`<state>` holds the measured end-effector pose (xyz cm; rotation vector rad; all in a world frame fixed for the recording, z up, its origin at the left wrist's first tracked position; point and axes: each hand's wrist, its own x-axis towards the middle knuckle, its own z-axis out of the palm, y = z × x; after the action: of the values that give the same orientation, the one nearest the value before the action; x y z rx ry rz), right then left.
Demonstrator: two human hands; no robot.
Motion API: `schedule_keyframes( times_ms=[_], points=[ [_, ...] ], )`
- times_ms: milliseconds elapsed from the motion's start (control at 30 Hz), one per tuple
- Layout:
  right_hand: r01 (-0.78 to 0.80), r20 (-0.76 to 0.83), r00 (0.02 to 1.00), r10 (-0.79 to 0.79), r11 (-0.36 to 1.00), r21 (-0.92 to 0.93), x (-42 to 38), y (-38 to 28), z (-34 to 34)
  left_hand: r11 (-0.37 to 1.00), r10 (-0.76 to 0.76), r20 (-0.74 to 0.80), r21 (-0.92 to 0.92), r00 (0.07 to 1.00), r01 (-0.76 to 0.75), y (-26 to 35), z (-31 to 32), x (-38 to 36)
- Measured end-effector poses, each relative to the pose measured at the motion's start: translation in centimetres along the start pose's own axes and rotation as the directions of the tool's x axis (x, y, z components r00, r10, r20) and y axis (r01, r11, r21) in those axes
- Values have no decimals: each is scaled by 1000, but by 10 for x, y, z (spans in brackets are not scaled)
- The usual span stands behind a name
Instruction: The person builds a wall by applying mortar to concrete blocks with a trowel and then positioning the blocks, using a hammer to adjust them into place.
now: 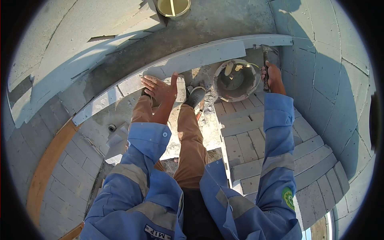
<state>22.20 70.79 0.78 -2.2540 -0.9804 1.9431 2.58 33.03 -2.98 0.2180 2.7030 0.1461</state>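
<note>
My left hand [163, 89] is open, fingers spread and thumb apart, right by the low row of pale blocks [200, 56] that curves across in front of me. In my right hand [274, 77] is a hammer [266, 53], gripped by its handle with the dark head pointing away from me. Between the hands stands a mortar-stained bucket [236, 95], a tool handle [229, 68] leaning inside it. Just past my left hand a small pale block [181, 86] lies beside my shoe [196, 96].
Stacked grey blocks [250, 146] fill the right side, next to a tall block wall [332, 76]. A curved wooden strip [50, 164] runs along the left. Beyond the low row, another bucket [174, 11] stands on the floor. Block pieces [116, 146] lie left of my legs.
</note>
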Motion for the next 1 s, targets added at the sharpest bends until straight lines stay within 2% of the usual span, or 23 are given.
schedule_keyframes(
  times_ms=[67,233,333,400,433,500,567,633,700,733,800,833,900,933,1000],
  points=[
    [43,-36,998,-42,998,49,-7,-6,2,947,-290,126,-107,949,303,27,4,6],
    [120,-47,992,-114,980,158,-5,-8,3,943,-295,221,-91,930,321,32,-7,10],
    [106,-21,994,-105,992,64,-4,-1,14,939,-314,273,-50,909,340,36,-13,13],
    [-59,250,965,83,993,-101,-2,2,16,939,-327,295,-4,897,344,38,-18,16],
    [-57,251,965,80,994,-97,-5,3,19,937,-335,301,4,893,350,39,-18,17],
    [-7,127,992,-2,997,73,-12,9,25,934,-344,305,15,888,357,38,-17,16],
    [1,111,994,-8,998,66,-8,9,26,920,-347,282,-82,894,383,37,-14,18],
    [3,86,996,-7,999,51,-9,10,21,919,-348,286,-81,893,385,36,-13,18],
    [-21,260,965,39,997,-74,-13,6,17,916,-354,289,-87,890,392,38,-15,17],
    [-21,261,965,40,997,-77,-10,8,15,913,-361,305,-76,881,401,39,-15,17],
    [-57,213,976,44,997,54,-4,11,13,913,-364,314,-65,877,402,40,-18,19],
    [-54,218,975,40,997,60,-4,9,15,912,-369,298,-65,880,405,40,-16,20],
    [12,27,1000,-16,988,157,-6,8,18,911,-376,279,-65,883,408,37,-11,18],
    [19,32,999,-25,987,159,-2,8,19,906,-385,272,-69,882,417,38,-11,17],
    [51,-63,997,-37,968,246,6,11,22,895,-404,265,-83,876,438,40,-11,18]
  ],
)
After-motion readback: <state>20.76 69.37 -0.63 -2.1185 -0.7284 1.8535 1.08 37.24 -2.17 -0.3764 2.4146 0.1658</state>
